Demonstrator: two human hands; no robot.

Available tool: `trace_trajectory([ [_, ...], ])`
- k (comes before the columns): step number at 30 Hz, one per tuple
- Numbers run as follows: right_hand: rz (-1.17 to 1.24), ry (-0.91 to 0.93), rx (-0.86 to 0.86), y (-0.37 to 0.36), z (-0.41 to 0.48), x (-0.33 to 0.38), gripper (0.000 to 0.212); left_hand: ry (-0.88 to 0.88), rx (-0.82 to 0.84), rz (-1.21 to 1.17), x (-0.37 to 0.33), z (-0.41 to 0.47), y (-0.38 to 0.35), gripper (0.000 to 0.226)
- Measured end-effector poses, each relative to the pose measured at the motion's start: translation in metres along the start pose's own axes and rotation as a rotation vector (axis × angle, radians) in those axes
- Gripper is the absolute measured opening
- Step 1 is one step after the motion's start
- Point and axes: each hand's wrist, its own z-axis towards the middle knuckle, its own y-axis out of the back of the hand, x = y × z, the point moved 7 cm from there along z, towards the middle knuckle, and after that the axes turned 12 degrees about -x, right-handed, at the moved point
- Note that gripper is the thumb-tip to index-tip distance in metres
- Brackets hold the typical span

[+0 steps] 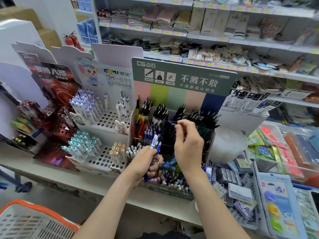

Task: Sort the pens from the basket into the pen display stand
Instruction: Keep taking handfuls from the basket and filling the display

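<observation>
My left hand (146, 163) grips a small bunch of blue pens (155, 144), tips up, in front of the green pen display stand (183, 78). My right hand (188, 142) is raised over the stand's middle compartments and pinches a thin dark pen (175, 133) between thumb and fingertips. The stand holds black pens at the back, blue and red pens in the middle, and pastel pens at the front. The white basket with an orange rim (31, 219) sits at the bottom left, and I see no pens inside it.
White pen stands (103, 121) with purple, teal and yellow capped pens stand to the left, beside a red display (51, 94). Boxes of refills and packaged stationery (241, 178) crowd the counter on the right. Shelves of socks and towels (172, 19) run behind.
</observation>
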Motion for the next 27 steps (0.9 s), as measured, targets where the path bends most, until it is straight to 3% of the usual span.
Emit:
trace_trajectory([
  [4, -0.222, 0.15, 0.008, -0.01, -0.007, -0.002, 0.015, -0.018, 0.003, -0.02, -0.002, 0.001, -0.002, 0.01],
  [9, -0.191, 0.124, 0.019, -0.016, 0.004, -0.004, 0.014, -0.032, -0.003, -0.073, -0.005, 0.003, -0.001, 0.012],
  [14, -0.38, 0.114, 0.065, -0.018, -0.006, -0.021, 0.023, -0.099, -0.015, -0.031, -0.013, 0.003, 0.0, 0.014],
  [16, -0.356, 0.12, 0.034, -0.01, -0.008, -0.018, 0.032, -0.127, -0.017, 0.005, -0.014, 0.003, 0.0, 0.015],
  [18, -0.209, 0.113, 0.024, -0.002, -0.009, -0.011, 0.023, -0.141, -0.01, 0.039, -0.014, 0.003, -0.002, 0.016],
  [20, -0.05, -0.033, 0.119, -0.002, -0.013, -0.009, 0.011, -0.143, 0.016, 0.069, -0.015, 0.001, -0.006, 0.018],
  [23, 0.067, -0.357, 0.285, -0.012, -0.03, -0.018, 0.009, -0.137, 0.072, 0.102, -0.015, -0.002, -0.015, 0.022],
  [27, 0.071, -0.439, 0.241, -0.007, -0.031, -0.033, 0.015, -0.101, 0.055, 0.103, -0.013, -0.002, -0.018, 0.015],
])
